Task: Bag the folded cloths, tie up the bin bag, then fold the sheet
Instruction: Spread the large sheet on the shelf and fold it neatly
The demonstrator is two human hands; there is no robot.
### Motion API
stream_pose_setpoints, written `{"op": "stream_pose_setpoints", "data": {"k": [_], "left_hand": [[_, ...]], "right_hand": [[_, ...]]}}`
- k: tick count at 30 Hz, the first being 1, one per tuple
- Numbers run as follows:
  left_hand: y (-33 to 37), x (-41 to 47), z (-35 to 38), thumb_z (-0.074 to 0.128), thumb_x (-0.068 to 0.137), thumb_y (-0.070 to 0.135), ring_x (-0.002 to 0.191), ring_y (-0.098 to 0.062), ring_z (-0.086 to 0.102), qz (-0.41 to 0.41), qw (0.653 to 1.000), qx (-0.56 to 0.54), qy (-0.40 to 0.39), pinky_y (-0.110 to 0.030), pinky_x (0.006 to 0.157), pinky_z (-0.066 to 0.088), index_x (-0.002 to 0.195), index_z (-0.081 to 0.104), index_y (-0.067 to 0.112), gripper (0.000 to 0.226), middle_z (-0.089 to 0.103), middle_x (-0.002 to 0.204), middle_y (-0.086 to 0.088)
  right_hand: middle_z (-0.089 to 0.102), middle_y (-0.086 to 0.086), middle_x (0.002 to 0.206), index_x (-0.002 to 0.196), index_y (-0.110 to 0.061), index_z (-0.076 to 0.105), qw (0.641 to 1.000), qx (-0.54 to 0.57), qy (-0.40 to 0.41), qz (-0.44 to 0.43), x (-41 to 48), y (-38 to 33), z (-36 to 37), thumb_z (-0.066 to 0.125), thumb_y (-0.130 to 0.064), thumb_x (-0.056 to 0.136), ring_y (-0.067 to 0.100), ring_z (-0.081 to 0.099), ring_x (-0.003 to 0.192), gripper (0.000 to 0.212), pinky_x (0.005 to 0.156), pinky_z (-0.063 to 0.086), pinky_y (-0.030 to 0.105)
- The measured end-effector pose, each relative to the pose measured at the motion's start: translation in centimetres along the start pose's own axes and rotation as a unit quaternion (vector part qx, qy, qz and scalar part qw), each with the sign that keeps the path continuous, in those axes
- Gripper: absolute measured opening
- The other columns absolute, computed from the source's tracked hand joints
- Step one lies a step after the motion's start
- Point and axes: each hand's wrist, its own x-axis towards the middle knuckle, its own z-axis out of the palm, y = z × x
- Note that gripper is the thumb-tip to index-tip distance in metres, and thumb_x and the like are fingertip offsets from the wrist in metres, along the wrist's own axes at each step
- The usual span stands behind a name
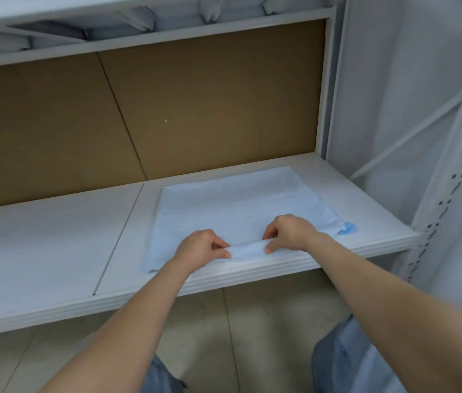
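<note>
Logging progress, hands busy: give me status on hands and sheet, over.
Left hand and right hand both pinching the near fold. Pale blue sheet flat on white shelf. Nothing blocking it.

In front of you is a white shelf (54, 251) with a thick, layered front edge, made of two boards that meet at a thin dark seam (119, 242) running from back to front. Behind it stands a brown backboard (210, 103), also in two panels, with a slanted joint left of centre. Above, you see the underside of an upper shelf (150, 35), with white metal rails and folded brackets. On your right, a white upright post (451, 188) pierced with rows of small dark slots carries the shelf's corner, and a thin white diagonal brace (411, 131) crosses behind it. Below the shelf lies a pale tiled floor (252, 321) with dark grout lines.
</note>
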Motion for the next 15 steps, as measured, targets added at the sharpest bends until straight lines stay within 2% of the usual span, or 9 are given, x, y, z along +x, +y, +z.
{"op": "stream_pose_setpoints", "data": {"k": [4, 7, 11, 15], "left_hand": [[0.8, -0.2, -0.1, 0.058, 0.088, 0.04, 0.106, -0.015, 0.057, 0.06, 0.981, 0.183, 0.006, -0.029, 0.084, 0.045, 0.117, 0.064, 0.03, 0.031, 0.061, 0.113, 0.007], [1.6, 0.0, -0.1, 0.052, 0.09, 0.029, 0.109, -0.019, 0.053, 0.095, 0.957, 0.272, 0.028, -0.029, 0.079, 0.042, 0.117, 0.059, 0.021, 0.028, 0.057, 0.115, 0.002], [2.2, 0.3, 0.5, 0.049, 0.089, 0.014, 0.101, -0.029, 0.057, 0.077, 0.96, 0.269, -0.007, -0.031, 0.07, 0.038, 0.116, 0.052, 0.012, 0.027, 0.052, 0.117, -0.006], [2.4, 0.8, 0.1, 0.052, 0.085, 0.017, 0.095, -0.026, 0.055, 0.059, 0.967, 0.239, -0.061, -0.029, 0.07, 0.039, 0.114, 0.049, 0.016, 0.03, 0.051, 0.114, -0.004]], "right_hand": [[0.057, -0.002, 0.123, 0.121, -0.026, 0.061, 0.984, -0.164, 0.048, -0.05, -0.7, -0.9, 0.7, 0.054, -0.034, 0.091, 0.02, 0.055, 0.111, 0.031, 0.083, 0.04, 0.028], [0.054, 0.001, 0.123, 0.121, -0.02, 0.057, 0.968, -0.235, 0.059, -0.061, -0.6, -1.5, 1.1, 0.047, -0.027, 0.094, 0.027, 0.059, 0.105, 0.03, 0.078, 0.039, 0.029], [0.052, 0.007, 0.119, 0.117, -0.013, 0.054, 0.973, -0.224, 0.052, -0.032, -0.2, -1.6, 2.0, 0.046, -0.013, 0.092, 0.031, 0.059, 0.097, 0.027, 0.075, 0.043, 0.033], [0.047, 0.007, 0.124, 0.123, -0.017, 0.052, 0.99, -0.138, -0.003, -0.022, -0.2, -1.1, 1.4, 0.045, -0.007, 0.089, 0.029, 0.055, 0.107, 0.036, 0.083, 0.044, 0.031]]}}
